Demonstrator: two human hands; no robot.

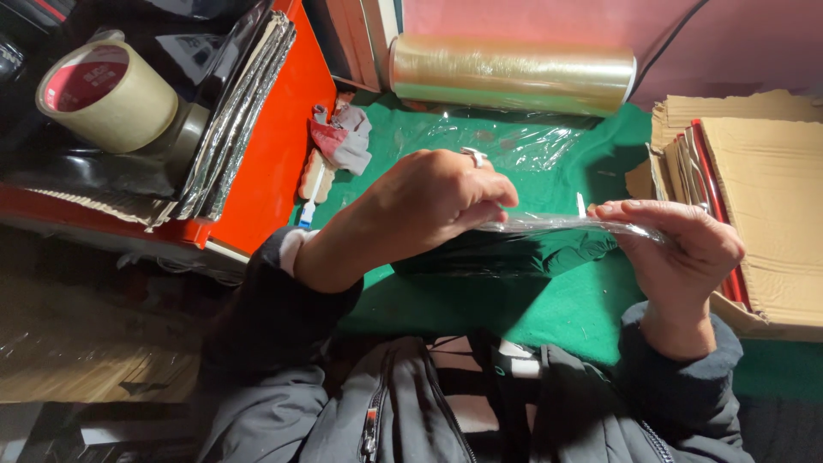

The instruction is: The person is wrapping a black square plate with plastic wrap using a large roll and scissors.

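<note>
Green cloth-covered worktop (pixel 566 309) under both hands, half in hard sunlight, half in shadow. Person seated close, dark zip jacket (pixel 386 411) at the bottom of the view.

Left hand (pixel 437 206): fingers closed in a pinch on one end of a strip of clear plastic film (pixel 557 225), ring on one finger. Right hand (pixel 677 244): fingers curled, thumb and forefinger pinching the other end of the same film. Film is stretched flat between the two hands, raised off the cloth, edge-on to the camera. Dark shadowed shape on the cloth just below the film; cannot tell what it is.

Beyond the hands: big roll of clear film (pixel 513 73) lying on its side, a loose sheet running from it toward the hands across the cloth. Beyond the left hand, a crumpled red-and-grey rag (pixel 343 137) with a small white-handled tool (pixel 310 199) beside it.

Outside the left hand: red tray (pixel 274 163) carrying a stack of silvery foil sheets (pixel 236 111) and a roll of tan packing tape (pixel 107 94).

Outside the right hand, just beside it: brown cardboard box (pixel 771 206) holding upright flat sheets, one edge red.
</note>
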